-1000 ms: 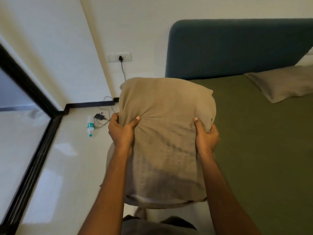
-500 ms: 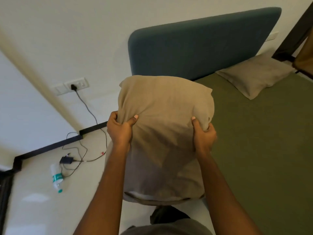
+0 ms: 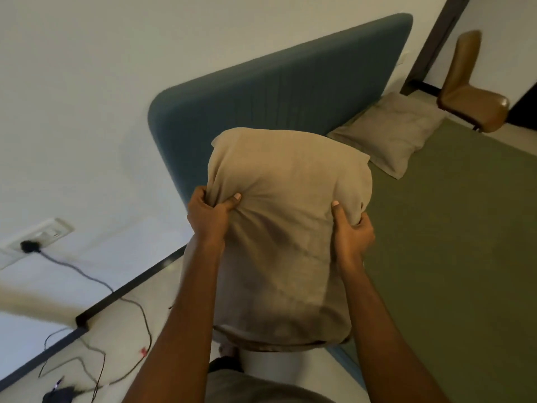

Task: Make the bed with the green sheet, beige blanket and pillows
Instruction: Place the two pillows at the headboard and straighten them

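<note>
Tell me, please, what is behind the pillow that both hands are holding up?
Behind the held pillow rises the blue headboard, and the green sheet spreads to its right. The part of the sheet by the headboard directly behind the pillow is covered and cannot be seen.

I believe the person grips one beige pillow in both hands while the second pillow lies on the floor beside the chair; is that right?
Not quite: the head view shows the second pillow lying on the green sheet by the headboard, not on the floor. The left hand and right hand do grip the held pillow.
</note>
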